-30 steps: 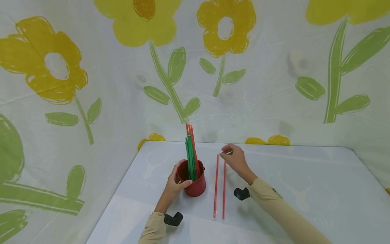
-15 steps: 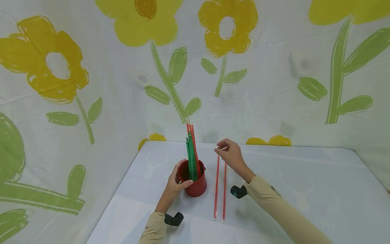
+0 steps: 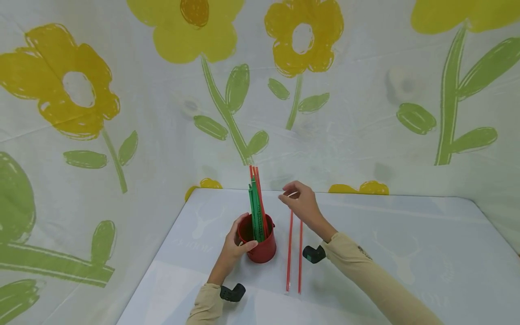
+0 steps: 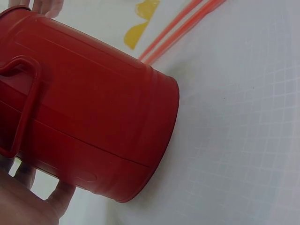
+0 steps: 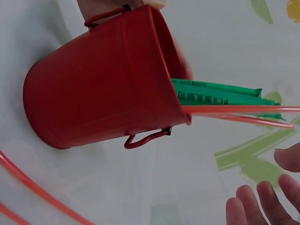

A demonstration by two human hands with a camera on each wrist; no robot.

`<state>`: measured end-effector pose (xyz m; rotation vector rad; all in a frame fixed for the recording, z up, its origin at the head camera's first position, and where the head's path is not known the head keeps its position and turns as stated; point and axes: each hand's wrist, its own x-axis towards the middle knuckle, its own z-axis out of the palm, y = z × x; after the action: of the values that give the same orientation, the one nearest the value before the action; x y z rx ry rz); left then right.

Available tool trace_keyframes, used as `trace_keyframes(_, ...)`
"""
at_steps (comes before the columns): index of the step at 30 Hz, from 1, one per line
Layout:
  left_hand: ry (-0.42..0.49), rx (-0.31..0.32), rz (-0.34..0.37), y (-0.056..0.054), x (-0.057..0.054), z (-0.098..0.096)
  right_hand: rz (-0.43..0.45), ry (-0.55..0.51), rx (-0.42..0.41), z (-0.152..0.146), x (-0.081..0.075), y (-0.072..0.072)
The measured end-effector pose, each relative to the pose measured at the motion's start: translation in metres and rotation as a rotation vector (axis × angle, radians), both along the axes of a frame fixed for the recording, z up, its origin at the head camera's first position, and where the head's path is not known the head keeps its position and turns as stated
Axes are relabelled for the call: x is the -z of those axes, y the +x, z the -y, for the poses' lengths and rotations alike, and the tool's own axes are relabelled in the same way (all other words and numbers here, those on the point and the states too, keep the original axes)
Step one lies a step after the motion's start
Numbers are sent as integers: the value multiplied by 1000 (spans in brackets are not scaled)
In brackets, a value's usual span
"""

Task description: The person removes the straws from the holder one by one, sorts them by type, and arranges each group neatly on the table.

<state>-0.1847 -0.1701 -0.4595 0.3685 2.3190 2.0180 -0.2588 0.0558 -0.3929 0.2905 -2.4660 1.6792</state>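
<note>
My left hand grips a small red metal bucket from its left side, thumb over the near rim and fingers behind. Green-wrapped straws, printed with dark lettering, lean in the bucket beside several bare red straws. My right hand hovers to the right of the bucket, over the far ends of two red straws lying on the table. Its fingers are bent, with a gap to the thumb and nothing held between them, as the right wrist view shows.
The white table bears faint printed antler patterns and meets a flower-printed curtain at its back and left. Dark wrist cameras protrude from both wrists. Small looped handles stick out from the bucket's sides.
My right hand has moved left and slightly up, from above the right-hand loose straw towards the bucket. The left hand and bucket stay in place.
</note>
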Motion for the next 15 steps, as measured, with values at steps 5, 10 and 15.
trace_keyframes(5, -3, 4, -2, 0, 1, 0, -33, -9, -10, 5, -4, 0)
trace_keyframes(10, -9, 10, -13, -1, 1, 1, -50, -8, -16, 12, -8, 0)
trace_keyframes(15, 2, 10, -20, -3, 5, 2, -60, -7, -25, 18, -13, 1)
